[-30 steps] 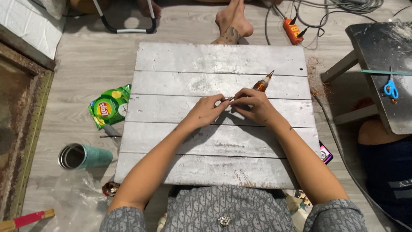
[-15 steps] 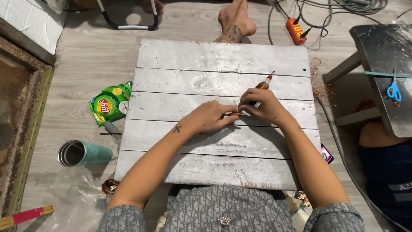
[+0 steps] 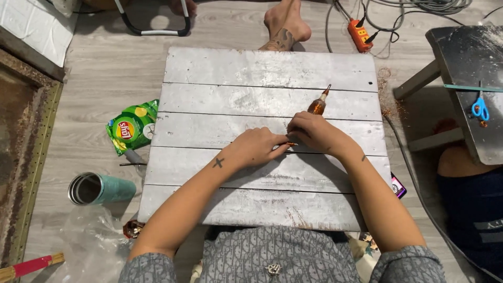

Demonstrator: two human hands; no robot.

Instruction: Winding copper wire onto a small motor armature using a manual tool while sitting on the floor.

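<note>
Both hands meeting near the middle of a whitewashed plank surface [image 3: 262,68]. Right hand [image 3: 314,133] curled around the lower end of a small amber-brown bottle [image 3: 318,105] with a thin pointed nozzle, tilted up and away, tip clear of the boards. Left hand [image 3: 257,148] with fingers pressed together, pinching a thin orange stick [image 3: 291,144] just below the right hand's grip; hard to tell what the stick is. Apparently mid-way through fine handwork: nothing finished laid out on the planks, no other pieces set ready.

Around the surface, a grey wood floor: green snack bag [image 3: 131,127] and teal tumbler [image 3: 99,188] to the left, orange power strip [image 3: 359,34] beyond, blue scissors [image 3: 479,109] on a dark bench to the right, someone's bare foot [image 3: 285,23] at the far edge.
</note>
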